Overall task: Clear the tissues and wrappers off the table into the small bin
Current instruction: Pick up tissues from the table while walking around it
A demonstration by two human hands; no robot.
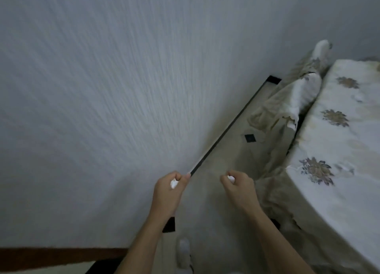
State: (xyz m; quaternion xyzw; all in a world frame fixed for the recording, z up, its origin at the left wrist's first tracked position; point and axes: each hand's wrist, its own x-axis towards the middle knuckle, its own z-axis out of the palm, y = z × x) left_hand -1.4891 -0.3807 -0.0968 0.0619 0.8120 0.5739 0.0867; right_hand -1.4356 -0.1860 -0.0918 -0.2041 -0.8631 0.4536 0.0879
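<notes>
My left hand point(167, 191) is closed around a crumpled white tissue point(174, 183) that pokes out between thumb and fingers. My right hand point(239, 188) is also closed, gripping another small white tissue point(231, 178) at its fingertips. Both hands are held out in front of me over the floor, roughly level and a hand's width apart. No bin and no table are in view. The picture is blurred.
A textured white wall point(102, 98) fills the left, with a dark skirting strip point(226, 129) along a beige tiled floor point(226, 160). A bed with a flowered cover point(333, 150) stands at right. A dark wooden edge point(57, 253) crosses the lower left. My white shoe point(183, 251) shows below.
</notes>
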